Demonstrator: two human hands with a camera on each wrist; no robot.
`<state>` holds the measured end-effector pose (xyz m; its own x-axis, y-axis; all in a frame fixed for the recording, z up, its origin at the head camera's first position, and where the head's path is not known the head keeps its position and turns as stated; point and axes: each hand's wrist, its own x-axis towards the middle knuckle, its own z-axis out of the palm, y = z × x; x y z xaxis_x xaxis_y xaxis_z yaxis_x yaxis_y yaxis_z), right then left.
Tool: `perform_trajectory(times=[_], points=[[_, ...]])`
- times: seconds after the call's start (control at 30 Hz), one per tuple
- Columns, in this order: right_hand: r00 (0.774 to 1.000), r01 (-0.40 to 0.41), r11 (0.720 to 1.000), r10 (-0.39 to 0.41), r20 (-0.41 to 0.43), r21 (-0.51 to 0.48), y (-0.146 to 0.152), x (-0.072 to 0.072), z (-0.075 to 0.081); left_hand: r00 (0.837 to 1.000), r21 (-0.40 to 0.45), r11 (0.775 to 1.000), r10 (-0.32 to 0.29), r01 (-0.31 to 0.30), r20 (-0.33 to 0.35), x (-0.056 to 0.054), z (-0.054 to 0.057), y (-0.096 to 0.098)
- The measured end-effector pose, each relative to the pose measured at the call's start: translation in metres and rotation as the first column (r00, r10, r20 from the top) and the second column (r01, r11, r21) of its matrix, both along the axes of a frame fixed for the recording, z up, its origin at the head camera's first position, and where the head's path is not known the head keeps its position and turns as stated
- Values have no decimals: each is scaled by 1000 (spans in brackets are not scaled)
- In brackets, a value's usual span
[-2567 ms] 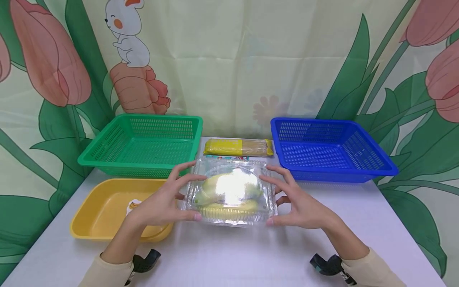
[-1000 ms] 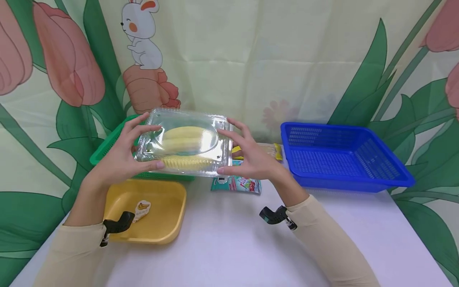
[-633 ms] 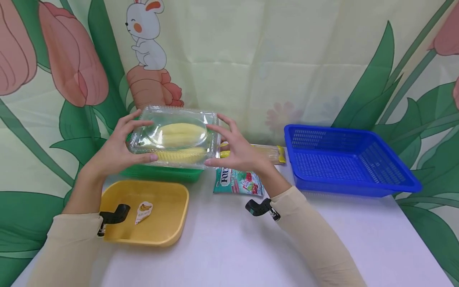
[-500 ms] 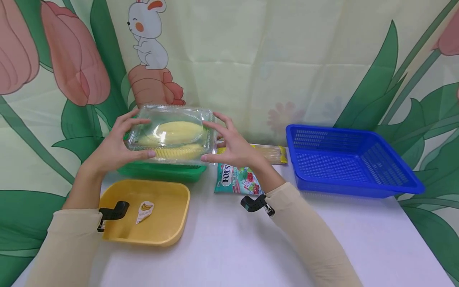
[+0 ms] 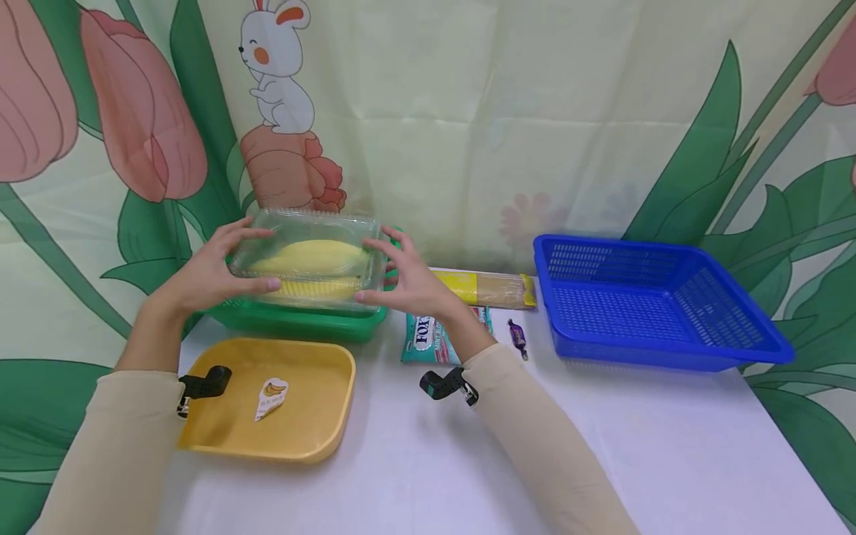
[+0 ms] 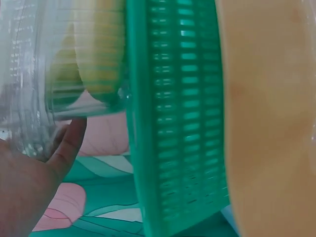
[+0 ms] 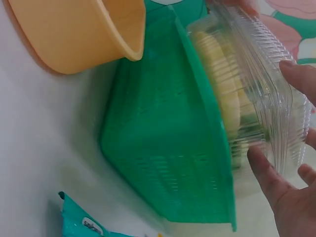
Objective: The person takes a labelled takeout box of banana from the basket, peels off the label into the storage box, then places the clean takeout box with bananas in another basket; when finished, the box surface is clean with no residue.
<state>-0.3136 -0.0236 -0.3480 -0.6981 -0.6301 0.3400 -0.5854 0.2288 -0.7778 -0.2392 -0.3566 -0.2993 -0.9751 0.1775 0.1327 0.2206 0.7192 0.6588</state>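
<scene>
A clear plastic clamshell box (image 5: 309,223) holds yellow, banana-like fruit (image 5: 310,256). My left hand (image 5: 194,279) grips its left end and my right hand (image 5: 404,279) grips its right end, thumbs along the front and fingers over the upper side. The box is over the green basket (image 5: 294,323), hiding most of its inside. In the right wrist view the box's underside is right at the basket's rim (image 7: 207,94), with the right thumb and fingers on the box's end. In the left wrist view the left thumb (image 6: 69,143) lies against the box's edge.
A yellow basin (image 5: 307,435) with a banana-picture label (image 5: 271,397) stands in front of the green basket. A blue basket (image 5: 669,349) is at the right. Between them lie a yellow noodle-like packet (image 5: 498,290), a teal FOX'S candy bag (image 5: 423,342) and a small purple wrapped candy (image 5: 518,338).
Both hands have carried the box from the table's middle up and left, over the green basket, and have just lowered it a little. The candy bag and purple candy have come into view.
</scene>
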Motion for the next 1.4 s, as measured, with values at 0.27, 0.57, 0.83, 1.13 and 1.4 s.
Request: perform_trajectory(times=[0.27,0.57,0.83,1.13,1.4], points=[[999,49,996,-49,7,73,-5,-4,-14,997,-10,1000,8,-7,71,-7,-12,-1],[997,82,981,-79,-22,174,-12,-8,-20,995,-71,997,44,-37,93,-13,-27,-6],[995,89,974,-94,16,207,-19,-7,-24,990,-73,996,66,-57,124,-17,-35,-13],[996,93,957,-87,-35,275,-29,-12,-32,991,-77,996,50,-41,122,-22,-44,-20],[985,165,913,-134,-108,373,-33,-13,-32,988,-130,991,37,-17,152,-29,-47,-20]])
